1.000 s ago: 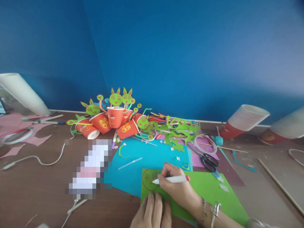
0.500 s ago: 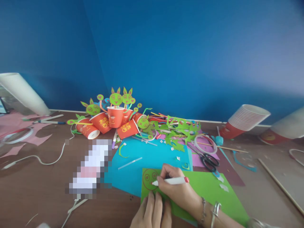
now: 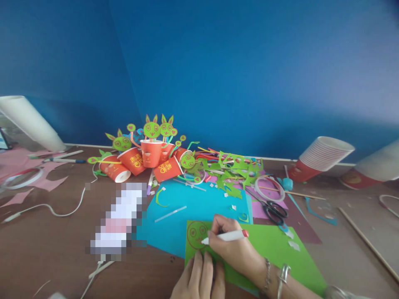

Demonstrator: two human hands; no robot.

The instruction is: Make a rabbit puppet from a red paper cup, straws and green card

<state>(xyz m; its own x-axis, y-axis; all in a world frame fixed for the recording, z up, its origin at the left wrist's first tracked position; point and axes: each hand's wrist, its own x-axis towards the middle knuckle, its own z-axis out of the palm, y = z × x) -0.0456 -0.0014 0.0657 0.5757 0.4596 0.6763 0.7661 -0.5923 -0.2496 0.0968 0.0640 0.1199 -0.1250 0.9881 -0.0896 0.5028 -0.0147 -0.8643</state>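
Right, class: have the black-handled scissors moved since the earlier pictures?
No: judged against the blue wall, the black-handled scissors lie in the same place, shifted neither way.

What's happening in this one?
The person's right hand holds a white marker, its tip at a round face outlined on green paper; eyes and a mouth show. The left hand lies flat beside the drawing. Beyond, red cups with green cut-out faces cluster together, some upright, some tipped.

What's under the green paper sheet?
The green paper sheet overlaps a blue sheet at its left and a maroon sheet at its upper right. Anything else beneath is hidden.
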